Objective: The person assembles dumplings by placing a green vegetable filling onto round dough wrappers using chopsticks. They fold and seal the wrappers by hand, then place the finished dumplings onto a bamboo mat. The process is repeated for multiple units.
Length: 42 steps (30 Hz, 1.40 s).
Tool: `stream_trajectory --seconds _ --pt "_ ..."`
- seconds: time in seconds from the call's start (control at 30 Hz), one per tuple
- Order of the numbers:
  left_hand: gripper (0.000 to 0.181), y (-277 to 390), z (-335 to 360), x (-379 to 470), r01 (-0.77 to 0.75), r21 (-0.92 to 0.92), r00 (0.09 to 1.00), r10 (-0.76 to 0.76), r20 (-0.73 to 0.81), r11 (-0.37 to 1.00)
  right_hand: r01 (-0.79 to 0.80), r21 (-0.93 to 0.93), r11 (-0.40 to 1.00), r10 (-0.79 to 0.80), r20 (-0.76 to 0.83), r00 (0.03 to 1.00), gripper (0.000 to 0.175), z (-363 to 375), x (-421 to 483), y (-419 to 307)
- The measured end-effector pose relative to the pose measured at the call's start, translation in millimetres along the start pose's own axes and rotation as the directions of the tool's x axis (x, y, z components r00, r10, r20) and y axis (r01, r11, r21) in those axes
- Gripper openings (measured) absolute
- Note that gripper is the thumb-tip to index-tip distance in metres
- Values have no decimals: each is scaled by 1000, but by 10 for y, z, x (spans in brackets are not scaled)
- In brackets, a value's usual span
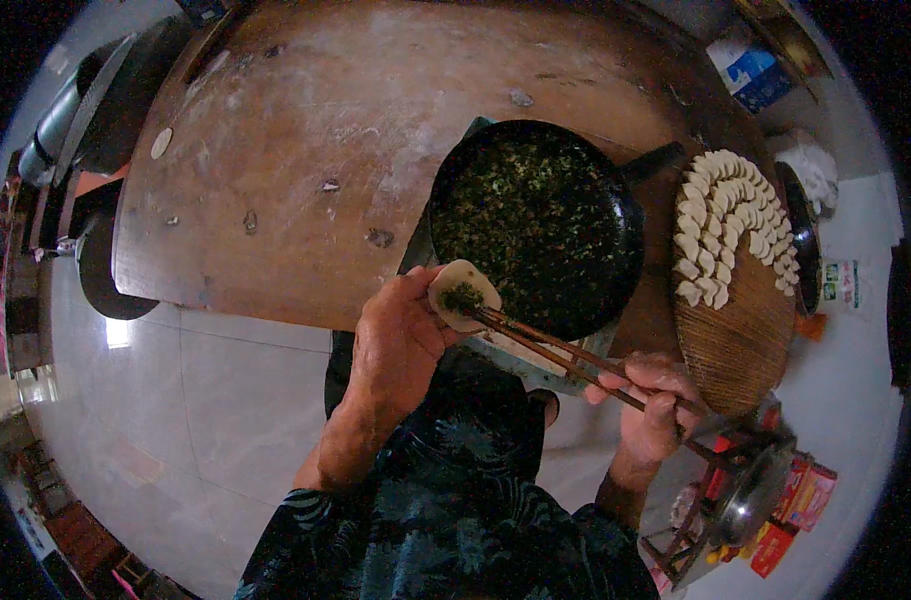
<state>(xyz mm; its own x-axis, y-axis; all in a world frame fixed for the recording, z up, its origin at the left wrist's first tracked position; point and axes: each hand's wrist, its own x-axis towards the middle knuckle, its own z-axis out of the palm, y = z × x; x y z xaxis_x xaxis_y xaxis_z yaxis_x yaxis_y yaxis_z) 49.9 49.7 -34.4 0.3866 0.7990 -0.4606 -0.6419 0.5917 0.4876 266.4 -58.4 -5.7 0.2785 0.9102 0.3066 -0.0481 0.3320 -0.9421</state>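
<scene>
A round dough wrapper (479,279) lies in my left hand (401,336), held by its edge near the rim of a black pan. A small heap of green filling (459,298) rests on the wrapper, with the tips of two wooden chopsticks (549,346) in it. My right hand (654,401) grips those chopsticks near their far ends. The black pan (530,225) holds chopped green filling, and its handle points to the upper right. Folded dumplings (725,217) stand in curved rows on a round ribbed wooden tray (737,345) to the right.
The wooden table (290,172) is dusted with flour. One flat wrapper (162,143) lies near its left edge. A metal-lidded pot (748,499) sits on a stand at the lower right, beside red packages (806,491). A dark round stool (114,266) stands by the table's left corner.
</scene>
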Motion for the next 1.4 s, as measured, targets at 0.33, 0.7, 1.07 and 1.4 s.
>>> stream_trajectory --seconds 0.33,0.7,1.07,1.4 --pt "45 -12 -55 -7 -8 3 1000 8 13 1000 -172 180 968 206 -189 960 40 -32 17 43" --pt "46 -20 -107 -51 -46 -15 999 46 23 999 -253 151 956 292 -379 878 41 -181 92 83" --pt "46 -35 -128 -31 -46 -28 998 47 44 999 -272 213 938 318 -226 921 41 -193 163 39" --pt "44 91 -177 -92 -128 -34 991 130 42 991 -199 211 957 271 -399 876 40 -242 202 -2"
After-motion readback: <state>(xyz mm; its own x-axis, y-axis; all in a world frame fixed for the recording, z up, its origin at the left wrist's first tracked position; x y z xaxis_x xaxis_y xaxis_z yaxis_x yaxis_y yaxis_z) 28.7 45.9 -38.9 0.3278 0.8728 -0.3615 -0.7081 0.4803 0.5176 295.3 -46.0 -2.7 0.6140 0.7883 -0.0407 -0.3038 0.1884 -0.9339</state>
